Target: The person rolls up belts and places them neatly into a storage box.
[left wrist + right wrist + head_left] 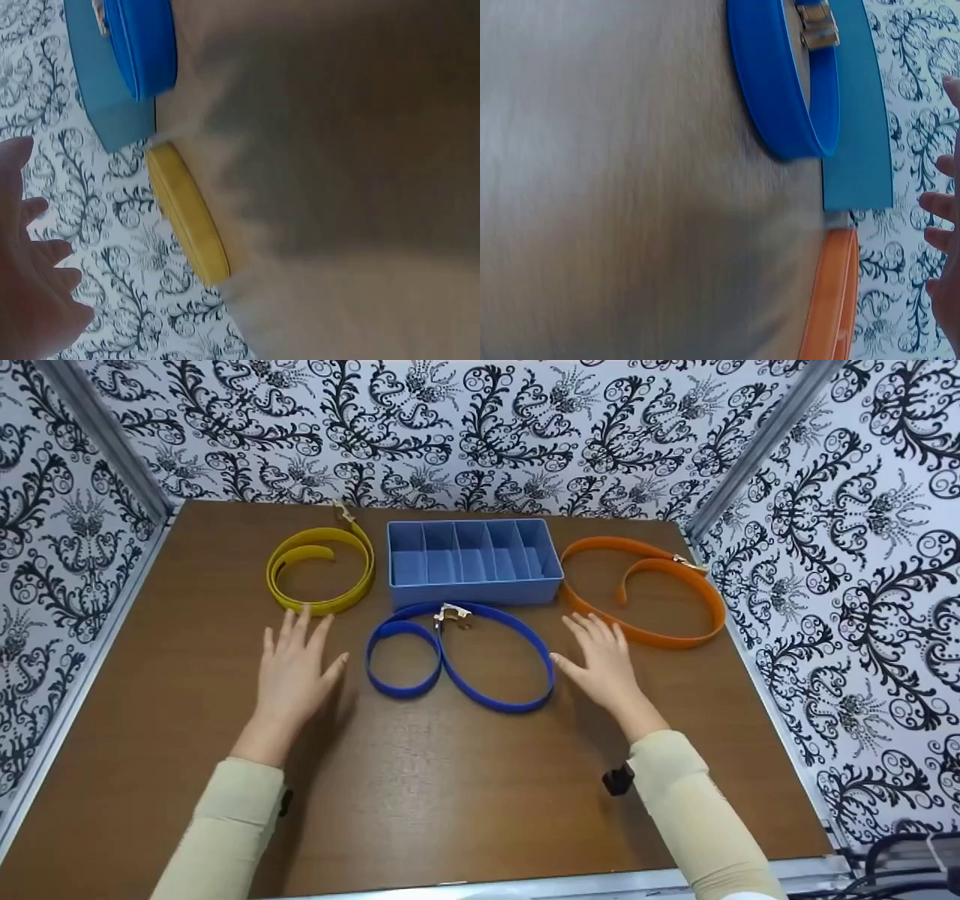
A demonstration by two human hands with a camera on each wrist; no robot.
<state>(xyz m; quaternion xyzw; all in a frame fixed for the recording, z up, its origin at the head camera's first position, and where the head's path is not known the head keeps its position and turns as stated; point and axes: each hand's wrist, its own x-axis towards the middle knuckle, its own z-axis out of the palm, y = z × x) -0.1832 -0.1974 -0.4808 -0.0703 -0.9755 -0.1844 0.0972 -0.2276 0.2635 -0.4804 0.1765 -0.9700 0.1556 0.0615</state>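
In the head view a blue belt point(499, 706) lies in two loops at the middle of the table, its metal buckle point(452, 613) on top. A coiled yellow belt point(321, 606) rests at the back left, and an orange belt point(667, 642) curves at the right. My left hand point(295, 675), fingers spread, hovers just in front of the yellow belt and holds nothing. Between the blue and orange belts is my right hand point(606, 660), its fingers extended and nothing in them. Both wrist views show fingers only at the edge.
A blue box point(476, 594) with several compartments stands behind the blue belt. Patterned walls point(495, 427) close off the back and both sides of the brown table point(420, 810). Dark cables point(900, 847) hang past the table's front right corner.
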